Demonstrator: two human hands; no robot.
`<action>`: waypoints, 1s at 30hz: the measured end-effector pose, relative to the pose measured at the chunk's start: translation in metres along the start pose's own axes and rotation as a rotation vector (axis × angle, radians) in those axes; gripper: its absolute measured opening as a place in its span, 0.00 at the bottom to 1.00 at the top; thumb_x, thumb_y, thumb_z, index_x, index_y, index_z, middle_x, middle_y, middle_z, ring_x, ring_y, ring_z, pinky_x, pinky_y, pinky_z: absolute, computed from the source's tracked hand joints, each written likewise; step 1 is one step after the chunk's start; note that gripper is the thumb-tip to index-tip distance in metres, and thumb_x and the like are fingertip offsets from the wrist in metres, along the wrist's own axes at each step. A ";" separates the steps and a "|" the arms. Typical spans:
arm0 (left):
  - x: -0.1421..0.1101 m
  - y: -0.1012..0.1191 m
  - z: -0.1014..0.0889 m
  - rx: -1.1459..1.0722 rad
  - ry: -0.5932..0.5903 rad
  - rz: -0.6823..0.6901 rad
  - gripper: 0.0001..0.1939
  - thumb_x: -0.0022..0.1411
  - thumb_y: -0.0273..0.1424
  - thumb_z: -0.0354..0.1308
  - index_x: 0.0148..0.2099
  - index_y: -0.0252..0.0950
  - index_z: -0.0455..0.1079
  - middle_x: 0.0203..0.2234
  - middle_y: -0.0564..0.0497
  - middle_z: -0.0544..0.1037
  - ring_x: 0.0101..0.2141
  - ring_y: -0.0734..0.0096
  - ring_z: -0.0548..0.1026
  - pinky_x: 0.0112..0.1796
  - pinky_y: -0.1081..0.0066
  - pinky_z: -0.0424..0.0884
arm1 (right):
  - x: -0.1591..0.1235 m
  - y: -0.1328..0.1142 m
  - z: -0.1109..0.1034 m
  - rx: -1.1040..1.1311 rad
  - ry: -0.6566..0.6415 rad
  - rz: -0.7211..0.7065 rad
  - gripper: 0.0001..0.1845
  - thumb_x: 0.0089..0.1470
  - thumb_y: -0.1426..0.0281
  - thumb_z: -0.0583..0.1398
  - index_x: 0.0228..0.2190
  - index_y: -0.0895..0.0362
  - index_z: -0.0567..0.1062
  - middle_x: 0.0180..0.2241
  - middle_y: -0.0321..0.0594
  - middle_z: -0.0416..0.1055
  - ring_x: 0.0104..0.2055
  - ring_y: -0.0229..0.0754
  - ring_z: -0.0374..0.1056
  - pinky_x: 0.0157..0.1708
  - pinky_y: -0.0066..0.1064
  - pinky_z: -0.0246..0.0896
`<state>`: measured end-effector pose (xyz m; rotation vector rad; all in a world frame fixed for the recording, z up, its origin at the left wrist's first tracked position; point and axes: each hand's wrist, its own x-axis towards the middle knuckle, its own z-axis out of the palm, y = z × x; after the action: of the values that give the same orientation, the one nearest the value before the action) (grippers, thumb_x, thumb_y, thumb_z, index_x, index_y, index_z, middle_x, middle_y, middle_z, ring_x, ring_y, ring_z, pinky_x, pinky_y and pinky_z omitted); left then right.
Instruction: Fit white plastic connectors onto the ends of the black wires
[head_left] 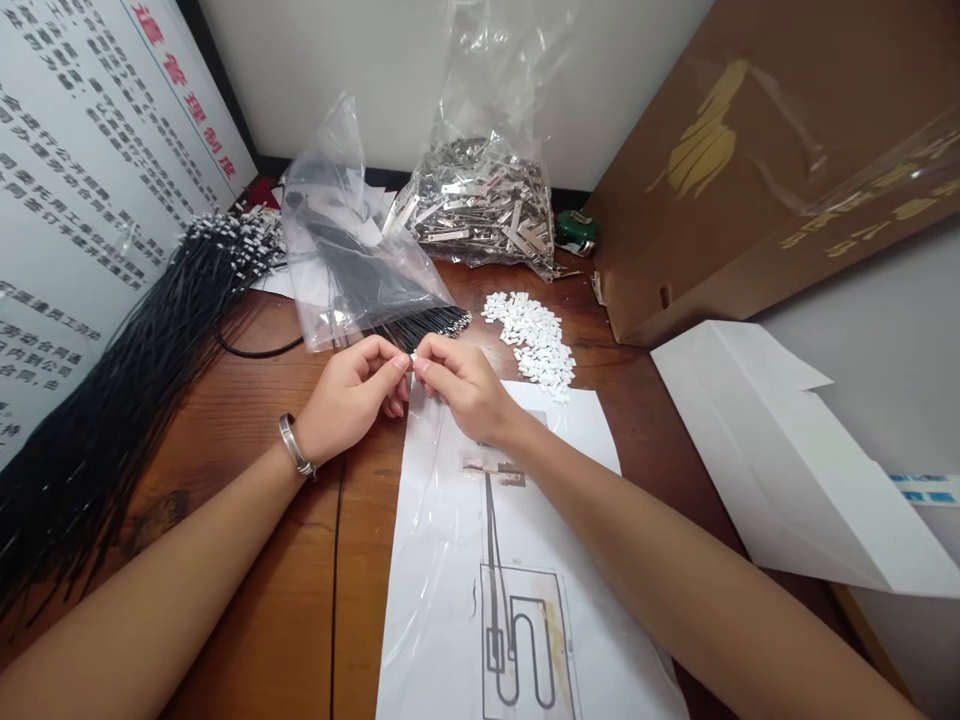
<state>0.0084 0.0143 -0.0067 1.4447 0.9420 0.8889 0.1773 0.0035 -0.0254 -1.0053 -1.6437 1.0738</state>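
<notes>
My left hand [358,390] and my right hand [463,385] meet above the top of a printed sheet [442,560], fingertips almost touching. Both are closed in a pinch. Between them shows a dark bit of thin black cord at the left fingers and a tiny white piece [414,356] at the right ones; most of both is hidden. Just beyond lies a bundle of black cords [424,325] with shiny tips, partly inside a clear plastic bag [319,240]. A heap of small white pieces [534,340] lies to the right of my hands.
A large bunch of black cords [127,380] with white ends lies at left. At the back stand a bag of metal clips [480,200] and a green tape measure [576,232]. A brown box [720,180] and folded white card [795,470] border the right.
</notes>
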 end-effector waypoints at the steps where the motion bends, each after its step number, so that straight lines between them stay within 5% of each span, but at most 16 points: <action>1: 0.000 0.001 0.000 0.000 0.000 -0.004 0.17 0.60 0.42 0.64 0.31 0.34 0.67 0.20 0.54 0.74 0.19 0.77 0.72 0.22 0.77 0.70 | 0.000 0.000 0.000 -0.010 -0.001 0.001 0.13 0.59 0.65 0.54 0.23 0.55 0.64 0.21 0.31 0.62 0.25 0.35 0.56 0.29 0.31 0.50; 30: -0.002 0.002 -0.007 0.074 -0.128 0.001 0.17 0.65 0.41 0.58 0.29 0.34 0.70 0.21 0.53 0.74 0.23 0.77 0.70 0.27 0.77 0.69 | 0.002 -0.002 -0.002 0.168 -0.038 0.044 0.13 0.59 0.63 0.56 0.25 0.55 0.67 0.20 0.30 0.62 0.22 0.33 0.55 0.24 0.30 0.49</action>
<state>0.0018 0.0153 -0.0045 1.5467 0.8859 0.7591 0.1786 0.0058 -0.0224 -0.9192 -1.5385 1.2454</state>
